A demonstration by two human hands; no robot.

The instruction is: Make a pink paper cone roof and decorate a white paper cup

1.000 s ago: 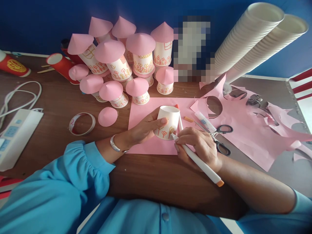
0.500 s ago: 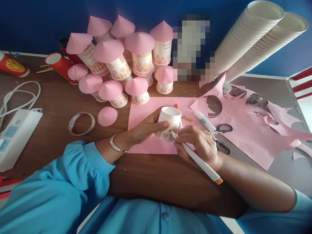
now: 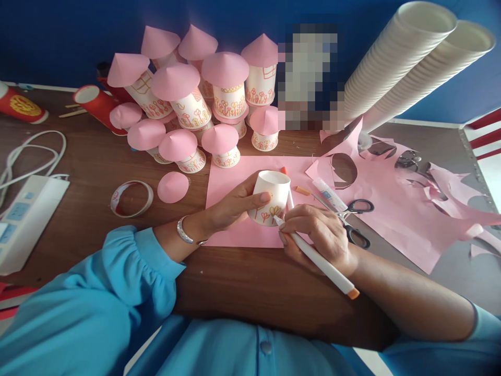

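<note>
An upside-down white paper cup (image 3: 273, 192) with small orange flowers drawn near its rim rests on a pink paper sheet (image 3: 230, 183). My left hand (image 3: 235, 204) is wrapped round the cup's left side, thumb on its front. My right hand (image 3: 319, 235) pinches a white marker (image 3: 317, 258) with an orange end cap. The marker's tip touches the cup's lower right wall beside the drawn flowers.
Several decorated cups with pink cone roofs (image 3: 195, 99) cluster at the back. Two long stacks of white cups (image 3: 407, 57) lean at right. Scissors (image 3: 354, 219), a glue tube (image 3: 329, 194), pink offcuts (image 3: 410, 198), a loose pink cone (image 3: 173, 186), a tape ring (image 3: 132, 198) and a power strip (image 3: 23, 219) lie around.
The marker tip has shifted slightly along the cup's lower wall, and another small flower mark shows there. My left hand keeps its hold on the cup.
</note>
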